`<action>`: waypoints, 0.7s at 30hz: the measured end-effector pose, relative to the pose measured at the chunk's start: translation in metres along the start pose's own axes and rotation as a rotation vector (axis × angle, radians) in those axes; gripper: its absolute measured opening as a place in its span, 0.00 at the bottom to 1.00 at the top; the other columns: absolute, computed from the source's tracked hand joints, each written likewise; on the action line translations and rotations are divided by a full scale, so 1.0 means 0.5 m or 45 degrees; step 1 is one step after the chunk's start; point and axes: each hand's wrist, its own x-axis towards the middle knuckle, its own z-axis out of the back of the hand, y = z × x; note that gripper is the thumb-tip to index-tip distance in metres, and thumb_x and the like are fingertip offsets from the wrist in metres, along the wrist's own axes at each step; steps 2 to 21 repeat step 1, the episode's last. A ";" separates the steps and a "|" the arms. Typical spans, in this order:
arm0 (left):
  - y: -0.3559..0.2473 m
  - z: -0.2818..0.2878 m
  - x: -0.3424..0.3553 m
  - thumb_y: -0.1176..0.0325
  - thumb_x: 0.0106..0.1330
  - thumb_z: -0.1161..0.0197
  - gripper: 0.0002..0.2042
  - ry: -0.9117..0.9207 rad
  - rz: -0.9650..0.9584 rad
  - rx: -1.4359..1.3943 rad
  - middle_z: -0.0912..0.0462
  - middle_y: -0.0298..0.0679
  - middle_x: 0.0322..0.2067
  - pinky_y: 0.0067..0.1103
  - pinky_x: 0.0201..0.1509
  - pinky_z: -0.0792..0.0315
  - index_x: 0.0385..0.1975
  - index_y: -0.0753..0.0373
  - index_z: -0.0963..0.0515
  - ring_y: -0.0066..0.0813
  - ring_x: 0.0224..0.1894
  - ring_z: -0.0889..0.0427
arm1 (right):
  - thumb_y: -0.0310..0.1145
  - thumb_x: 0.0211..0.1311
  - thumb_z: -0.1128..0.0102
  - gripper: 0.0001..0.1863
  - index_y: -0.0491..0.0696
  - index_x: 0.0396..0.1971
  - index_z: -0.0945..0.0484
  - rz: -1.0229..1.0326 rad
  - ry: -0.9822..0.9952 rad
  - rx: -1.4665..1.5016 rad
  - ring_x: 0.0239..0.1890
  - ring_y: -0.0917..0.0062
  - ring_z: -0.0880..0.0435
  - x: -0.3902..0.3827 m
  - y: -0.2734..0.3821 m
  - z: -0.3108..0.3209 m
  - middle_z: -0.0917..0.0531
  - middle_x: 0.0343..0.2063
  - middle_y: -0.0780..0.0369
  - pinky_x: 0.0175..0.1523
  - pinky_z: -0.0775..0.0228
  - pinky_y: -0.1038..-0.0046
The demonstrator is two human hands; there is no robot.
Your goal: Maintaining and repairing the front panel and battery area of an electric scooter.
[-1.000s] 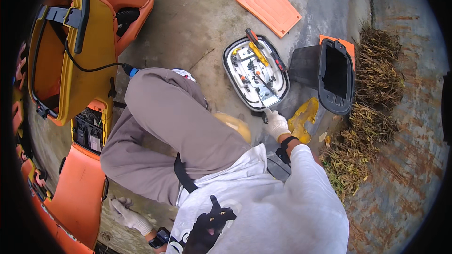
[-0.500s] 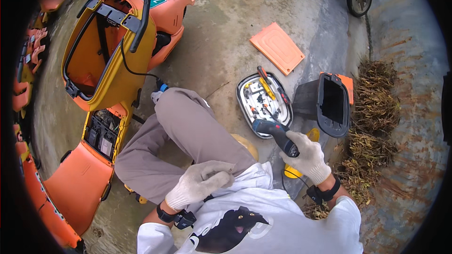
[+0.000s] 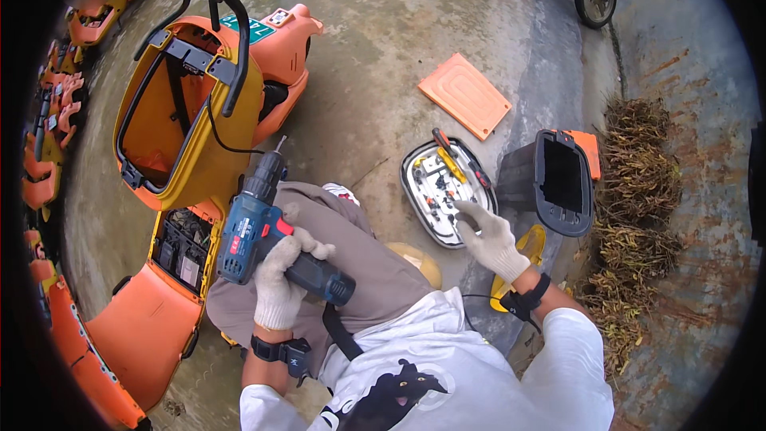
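My gloved left hand (image 3: pixel 286 275) is wrapped around the handle of a blue and black cordless drill (image 3: pixel 247 243), held over my thigh. The drill's bit points up toward the orange and yellow scooter (image 3: pixel 199 160). My gloved right hand (image 3: pixel 487 241) holds nothing; its thumb and fingers are apart at the near right rim of a white-lined tray (image 3: pixel 431 219). Inside the tray lie small loose parts, a yellow-handled tool (image 3: pixel 452 166) and a red and black tool (image 3: pixel 481 175).
Right of the tray lies a black storage box (image 3: pixel 519 174). An orange panel (image 3: pixel 465 96) rests on the concrete beyond. A yellow shell piece (image 3: pixel 523 263) sits beside my right wrist. Dry plants (image 3: pixel 638 191) line the right wall; more orange scooters (image 3: pixel 56 120) stand at left.
The drill has passed from my right hand to my left, which has moved up and left with it. My right hand, now without the drill, has opened beside the tray.
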 end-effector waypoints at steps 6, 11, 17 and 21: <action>-0.012 0.024 0.002 0.64 0.63 0.38 0.28 0.039 -0.002 -0.047 0.23 0.39 0.32 0.42 0.58 0.27 0.62 0.64 0.38 0.36 0.38 0.19 | 0.33 0.59 0.36 0.26 0.49 0.59 0.26 -0.344 -0.080 -0.021 0.44 0.68 0.12 0.043 -0.074 -0.022 0.13 0.42 0.54 0.51 0.20 0.69; -0.012 0.024 0.002 0.64 0.63 0.38 0.28 0.039 -0.002 -0.047 0.23 0.39 0.32 0.42 0.58 0.27 0.62 0.64 0.38 0.36 0.38 0.19 | 0.33 0.59 0.36 0.26 0.49 0.59 0.26 -0.344 -0.080 -0.021 0.44 0.68 0.12 0.043 -0.074 -0.022 0.13 0.42 0.54 0.51 0.20 0.69; -0.012 0.024 0.002 0.64 0.63 0.38 0.28 0.039 -0.002 -0.047 0.23 0.39 0.32 0.42 0.58 0.27 0.62 0.64 0.38 0.36 0.38 0.19 | 0.33 0.59 0.36 0.26 0.49 0.59 0.26 -0.344 -0.080 -0.021 0.44 0.68 0.12 0.043 -0.074 -0.022 0.13 0.42 0.54 0.51 0.20 0.69; -0.012 0.024 0.002 0.64 0.63 0.38 0.28 0.039 -0.002 -0.047 0.23 0.39 0.32 0.42 0.58 0.27 0.62 0.64 0.38 0.36 0.38 0.19 | 0.33 0.59 0.36 0.26 0.49 0.59 0.26 -0.344 -0.080 -0.021 0.44 0.68 0.12 0.043 -0.074 -0.022 0.13 0.42 0.54 0.51 0.20 0.69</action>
